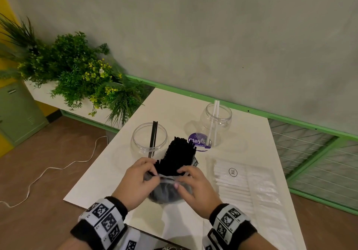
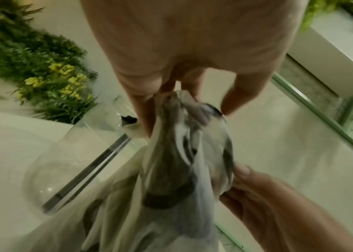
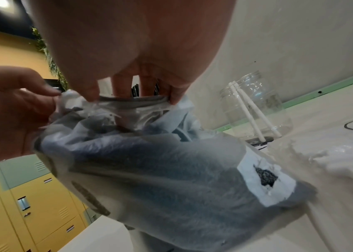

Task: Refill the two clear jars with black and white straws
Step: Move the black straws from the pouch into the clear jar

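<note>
A bundle of black straws [image 1: 179, 153] sticks out of a thin clear plastic bag [image 1: 166, 191] held above the white table [image 1: 108, 172]. My left hand [image 1: 144, 174] pinches the bag's rim on the left; my right hand [image 1: 186, 178] pinches it on the right. In the wrist views the bag [image 2: 177, 170] [image 3: 160, 170] hangs crumpled below the fingers. The left clear jar [image 1: 148, 140] holds two black straws [image 1: 153, 135]. The right clear jar [image 1: 218, 122] holds two white straws [image 1: 213, 121]. A flat pack of white straws [image 1: 238, 183] lies at the right.
A purple round sticker [image 1: 199, 142] lies between the jars. Green plants [image 1: 77, 71] in a white planter stand left of the table. A white cable [image 1: 58, 168] runs over the brown floor. A green wire-mesh frame [image 1: 313, 152] borders the right. Yellow lockers [image 3: 31, 204] stand behind.
</note>
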The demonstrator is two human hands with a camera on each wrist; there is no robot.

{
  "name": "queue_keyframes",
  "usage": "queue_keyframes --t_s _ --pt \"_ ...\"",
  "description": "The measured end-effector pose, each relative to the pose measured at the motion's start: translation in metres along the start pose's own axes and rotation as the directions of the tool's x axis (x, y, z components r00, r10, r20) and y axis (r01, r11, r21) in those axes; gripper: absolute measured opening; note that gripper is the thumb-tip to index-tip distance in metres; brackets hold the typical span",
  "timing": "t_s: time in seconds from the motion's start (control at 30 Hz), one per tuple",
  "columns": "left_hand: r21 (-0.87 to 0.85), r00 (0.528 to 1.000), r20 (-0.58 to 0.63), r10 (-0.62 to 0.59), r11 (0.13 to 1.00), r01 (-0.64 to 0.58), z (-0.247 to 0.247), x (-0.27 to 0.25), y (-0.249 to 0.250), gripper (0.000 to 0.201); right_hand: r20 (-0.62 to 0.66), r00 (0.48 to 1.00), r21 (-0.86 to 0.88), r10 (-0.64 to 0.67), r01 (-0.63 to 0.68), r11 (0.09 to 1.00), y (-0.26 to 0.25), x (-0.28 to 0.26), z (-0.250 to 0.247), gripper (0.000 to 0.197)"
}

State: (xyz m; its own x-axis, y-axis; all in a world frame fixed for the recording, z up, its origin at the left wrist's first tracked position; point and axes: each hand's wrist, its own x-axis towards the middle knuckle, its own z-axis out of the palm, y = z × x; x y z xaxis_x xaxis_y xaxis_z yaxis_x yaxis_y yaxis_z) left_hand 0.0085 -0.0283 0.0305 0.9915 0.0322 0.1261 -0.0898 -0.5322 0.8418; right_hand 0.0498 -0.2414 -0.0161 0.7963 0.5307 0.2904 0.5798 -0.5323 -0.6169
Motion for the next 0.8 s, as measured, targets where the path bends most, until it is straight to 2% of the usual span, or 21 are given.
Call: queue_keyframes --t_s 0.07,0.1,0.2,0.3,0.37,0.5,0.67,0.8 --pt "-0.008 0.997 0.058 -0.051 0.999 0.052 0.001 0.002 -0.003 0.022 0.028 1.0 0.008 0.007 -0.008 1.0 0.002 0.001 -0.003 0.054" --pt "-0.003 0.995 0.073 -0.061 0.998 0.061 0.0 0.003 -0.002 0.023 0.034 0.999 0.014 0.008 -0.008 1.0 0.002 0.003 -0.004 0.053" --pt "0.04 0.993 0.111 -0.046 0.998 0.042 -0.001 0.006 0.003 0.02 0.004 1.0 -0.067 0.023 -0.023 0.997 -0.002 0.01 -0.009 0.043" --pt "0.076 0.994 0.103 -0.044 0.996 0.036 -0.002 0.007 0.006 0.036 -0.039 0.998 -0.224 0.057 -0.064 0.973 -0.009 0.015 -0.012 0.036" --pt "0.1 0.994 0.099 -0.039 0.995 0.029 -0.001 0.008 0.007 0.044 -0.034 0.998 -0.239 0.056 -0.063 0.969 -0.012 0.021 -0.014 0.027" --pt "0.063 0.994 0.099 -0.04 0.997 0.034 0.002 0.009 0.009 0.052 0.111 0.986 -0.31 0.123 -0.084 0.947 -0.021 0.036 -0.011 0.028" --pt "0.055 0.993 0.115 -0.038 0.998 0.032 0.005 0.009 0.009 0.055 0.354 0.9 -0.418 0.252 -0.089 0.904 -0.027 0.05 -0.01 0.039" --pt "0.028 0.988 0.129 -0.08 0.997 0.077 0.004 0.007 0.008 0.05 0.439 0.851 -0.418 0.289 -0.092 0.904 -0.026 0.056 -0.012 0.038"
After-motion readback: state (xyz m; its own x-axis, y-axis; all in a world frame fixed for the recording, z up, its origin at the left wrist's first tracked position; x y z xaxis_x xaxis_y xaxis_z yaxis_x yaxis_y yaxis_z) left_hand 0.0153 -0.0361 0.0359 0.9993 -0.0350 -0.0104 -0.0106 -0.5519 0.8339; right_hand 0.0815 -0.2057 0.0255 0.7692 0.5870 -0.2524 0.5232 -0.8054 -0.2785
